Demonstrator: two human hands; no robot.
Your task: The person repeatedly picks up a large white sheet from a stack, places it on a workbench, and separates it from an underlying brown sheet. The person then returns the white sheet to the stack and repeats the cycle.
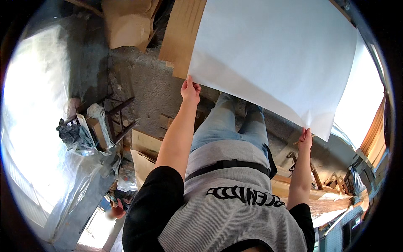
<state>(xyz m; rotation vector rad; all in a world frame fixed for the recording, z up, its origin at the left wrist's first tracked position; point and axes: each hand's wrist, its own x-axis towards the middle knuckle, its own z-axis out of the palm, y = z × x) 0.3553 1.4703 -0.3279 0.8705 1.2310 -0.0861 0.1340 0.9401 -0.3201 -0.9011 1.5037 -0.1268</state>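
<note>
A large white paper sheet (273,50) spreads out in front of me, its near edge slanting down toward the right. My left hand (191,89) pinches the near left corner between thumb and fingers. Along the same edge, close to the right corner, my right hand (305,138) grips the sheet, which puckers slightly above the fingers. Brown cardboard (181,38) shows past the sheet's left side, partly covered by it. What carries the sheet's middle is hidden.
Crumpled brown paper (128,23) lies at the far left. A dark wooden frame (121,115) stands left beside a plastic-wrapped pile (79,134). Cardboard boxes (145,155) sit behind my left arm. Wooden pieces (331,187) are stacked at the right, near an orange curtain (373,130).
</note>
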